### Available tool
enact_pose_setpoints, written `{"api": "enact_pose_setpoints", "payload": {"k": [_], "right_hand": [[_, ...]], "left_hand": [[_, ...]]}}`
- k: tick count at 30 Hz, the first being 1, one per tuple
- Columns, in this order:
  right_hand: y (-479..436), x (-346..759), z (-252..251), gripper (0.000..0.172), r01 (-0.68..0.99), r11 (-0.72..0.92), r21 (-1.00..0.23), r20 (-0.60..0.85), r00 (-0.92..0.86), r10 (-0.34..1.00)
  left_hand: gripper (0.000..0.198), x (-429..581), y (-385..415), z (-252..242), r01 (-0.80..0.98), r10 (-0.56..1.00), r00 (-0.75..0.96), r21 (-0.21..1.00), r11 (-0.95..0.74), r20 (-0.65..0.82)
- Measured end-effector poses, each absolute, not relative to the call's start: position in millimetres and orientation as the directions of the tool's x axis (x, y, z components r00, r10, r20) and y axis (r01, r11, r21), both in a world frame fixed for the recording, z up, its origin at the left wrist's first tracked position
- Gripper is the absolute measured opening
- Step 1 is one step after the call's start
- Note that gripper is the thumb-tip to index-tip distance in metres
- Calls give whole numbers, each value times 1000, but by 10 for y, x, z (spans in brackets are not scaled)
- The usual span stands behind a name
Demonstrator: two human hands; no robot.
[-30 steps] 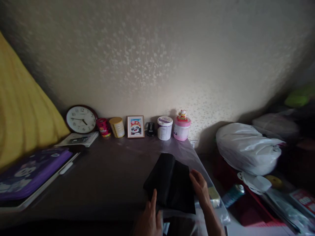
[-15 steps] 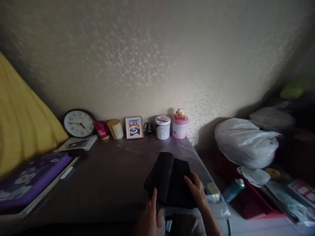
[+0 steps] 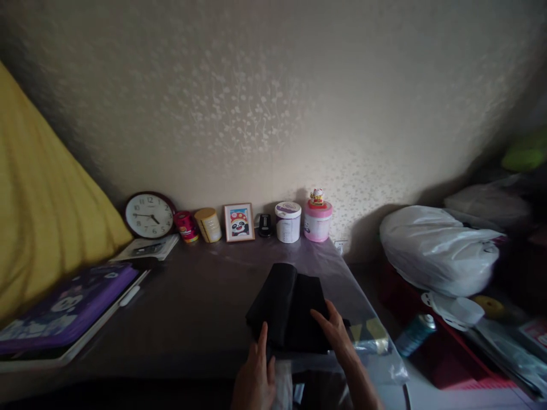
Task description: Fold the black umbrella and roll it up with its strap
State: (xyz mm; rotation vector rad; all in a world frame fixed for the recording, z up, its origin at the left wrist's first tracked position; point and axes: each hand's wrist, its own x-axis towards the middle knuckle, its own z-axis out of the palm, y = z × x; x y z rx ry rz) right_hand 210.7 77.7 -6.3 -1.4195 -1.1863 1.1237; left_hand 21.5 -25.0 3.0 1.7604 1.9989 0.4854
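A folded black cloth (image 3: 285,304) lies on the dark table (image 3: 192,302) near its front right corner. My left hand (image 3: 256,373) rests at the cloth's near left edge, index finger stretched out onto it. My right hand (image 3: 333,330) lies flat on the cloth's near right part, fingers spread and pressing down. Neither hand grips anything.
Along the wall stand a round clock (image 3: 149,215), a red can (image 3: 185,226), a yellow can (image 3: 208,224), a small framed picture (image 3: 239,222), a white tub (image 3: 288,221) and a pink tub (image 3: 317,220). A purple case (image 3: 64,307) lies left. White plastic bag (image 3: 436,250) and clutter sit right of the table.
My right hand has slid left and further onto the cloth, flattening it. The left hand stays at the near edge. The view shifted slightly.
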Motion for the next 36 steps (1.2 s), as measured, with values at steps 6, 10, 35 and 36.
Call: {"api": "enact_pose_setpoints", "payload": {"k": [6, 10, 35, 36], "right_hand": [[759, 2093, -6, 45, 106, -61, -992, -45, 146, 988], [765, 2082, 40, 44, 65, -93, -994, -86, 105, 991], [986, 1739, 424, 50, -114, -19, -993, -15, -34, 999], [991, 1719, 432, 49, -113, -13, -994, -9, -41, 999]], "left_hand": [[58, 180, -236, -69, 831, 993, -77, 544, 116, -94], [61, 166, -236, -100, 812, 991, -96, 569, 133, -95], [65, 193, -258, -22, 789, 993, -61, 604, 108, -97], [66, 195, -258, -26, 797, 993, -61, 594, 110, -102]]}}
